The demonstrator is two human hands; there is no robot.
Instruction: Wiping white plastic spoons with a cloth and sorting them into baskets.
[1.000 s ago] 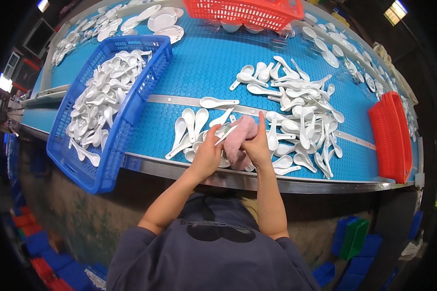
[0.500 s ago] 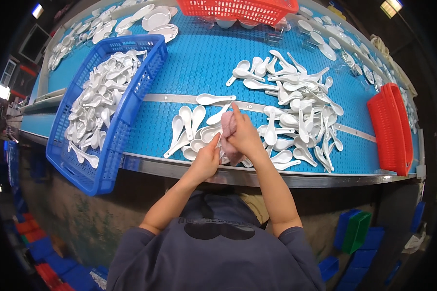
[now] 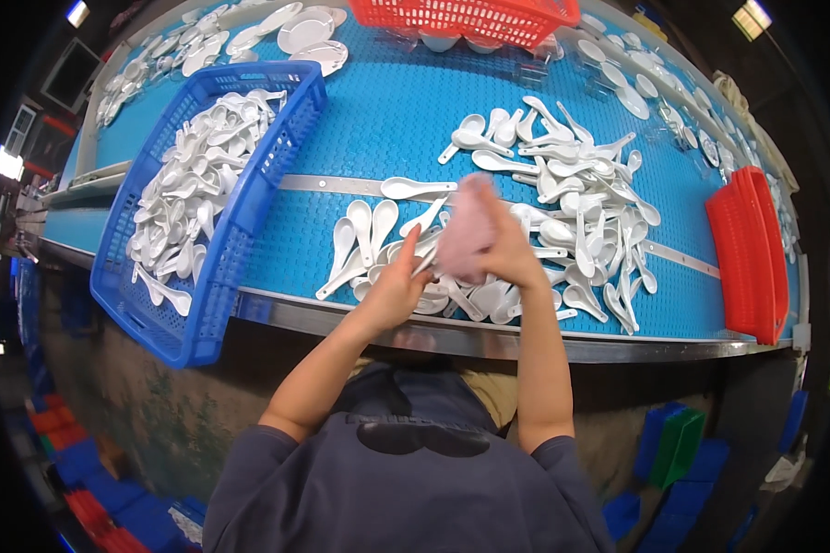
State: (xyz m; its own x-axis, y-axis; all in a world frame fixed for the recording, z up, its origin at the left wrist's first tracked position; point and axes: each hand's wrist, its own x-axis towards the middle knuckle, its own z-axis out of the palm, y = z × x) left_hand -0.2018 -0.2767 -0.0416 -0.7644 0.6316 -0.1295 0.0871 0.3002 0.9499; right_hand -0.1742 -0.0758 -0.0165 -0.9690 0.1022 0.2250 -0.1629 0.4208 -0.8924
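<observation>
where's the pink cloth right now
In the head view the pink cloth is in the right hand, just right of centre, above the white spoons on the blue belt.

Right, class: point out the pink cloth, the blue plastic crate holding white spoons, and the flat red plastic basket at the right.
pink cloth (image 3: 466, 235), head view, middle of the bunched fabric
blue plastic crate (image 3: 249, 217), head view, right wall
red plastic basket (image 3: 749, 253), head view, middle of its mesh

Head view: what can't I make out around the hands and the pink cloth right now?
- Pink cloth: motion-blurred, so its shape and edges are unclear.
- Spoon in the left hand: mostly hidden by fingers and the cloth.
- Right hand: its grip on the cloth is hidden behind the hand itself.
- Red basket: cut off by the top edge.
</observation>
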